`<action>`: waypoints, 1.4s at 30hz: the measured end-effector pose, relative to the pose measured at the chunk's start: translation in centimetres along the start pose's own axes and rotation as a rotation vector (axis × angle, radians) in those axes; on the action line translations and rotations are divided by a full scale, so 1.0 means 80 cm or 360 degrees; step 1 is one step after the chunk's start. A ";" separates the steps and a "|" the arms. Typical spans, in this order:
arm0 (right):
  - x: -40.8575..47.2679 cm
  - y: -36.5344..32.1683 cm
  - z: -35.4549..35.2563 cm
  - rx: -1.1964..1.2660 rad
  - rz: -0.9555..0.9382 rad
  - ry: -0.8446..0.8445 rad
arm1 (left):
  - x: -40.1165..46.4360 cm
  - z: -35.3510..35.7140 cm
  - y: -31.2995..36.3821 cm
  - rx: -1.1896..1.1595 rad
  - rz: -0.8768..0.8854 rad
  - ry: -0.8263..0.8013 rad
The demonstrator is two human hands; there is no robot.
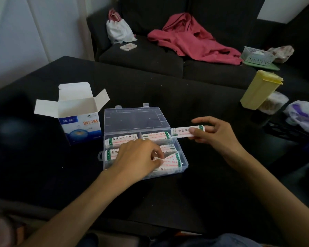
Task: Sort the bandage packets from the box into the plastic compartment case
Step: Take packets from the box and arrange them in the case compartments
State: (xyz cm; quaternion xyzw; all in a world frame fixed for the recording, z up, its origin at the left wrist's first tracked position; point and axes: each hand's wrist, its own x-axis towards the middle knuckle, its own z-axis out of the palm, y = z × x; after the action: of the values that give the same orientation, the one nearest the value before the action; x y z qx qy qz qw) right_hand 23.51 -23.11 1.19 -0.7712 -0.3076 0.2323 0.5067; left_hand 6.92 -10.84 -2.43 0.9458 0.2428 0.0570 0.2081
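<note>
A clear plastic compartment case (183, 160) lies open on the black table, its lid (132, 119) laid back. Several white bandage packets (121, 139) with green and red print fill its compartments. My left hand (137, 155) reaches into the front compartments and pinches a few packets (169, 160) there. My right hand (216, 132) pinches one bandage packet (181, 132) just off the case's right edge, held level above the table. The white and blue bandage box (80, 125) stands to the left of the case with its flaps open.
A yellow lidded container (259, 90) and a clear jar (273, 102) stand at the table's right. A plastic bag (303, 114) lies at the far right. Behind, a dark sofa holds a pink garment (191, 38), a white bag (118, 29), a phone (128, 46) and a basket (257, 56).
</note>
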 end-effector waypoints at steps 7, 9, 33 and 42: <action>0.000 0.003 -0.004 -0.0024 0.0112 -0.0047 | 0.000 -0.007 -0.009 0.0098 0.0187 -0.0292; 0.000 0.002 -0.002 -0.0030 0.0156 -0.0082 | -0.002 -0.009 -0.008 0.0192 0.0259 -0.0280; -0.015 0.009 0.035 -0.0569 0.0220 -0.0513 | 0.003 -0.029 -0.025 -0.0136 0.0102 0.0105; -0.013 0.016 0.057 -0.1788 -0.0541 -0.0326 | -0.006 -0.003 -0.017 0.0454 0.0315 -0.0101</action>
State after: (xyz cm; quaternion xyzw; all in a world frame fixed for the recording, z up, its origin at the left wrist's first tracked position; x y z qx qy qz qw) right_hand 20.05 -21.32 -1.66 -0.8347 -0.5499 0.0229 0.0190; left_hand 5.88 -9.89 -2.81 0.9863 0.1476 0.0124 0.0727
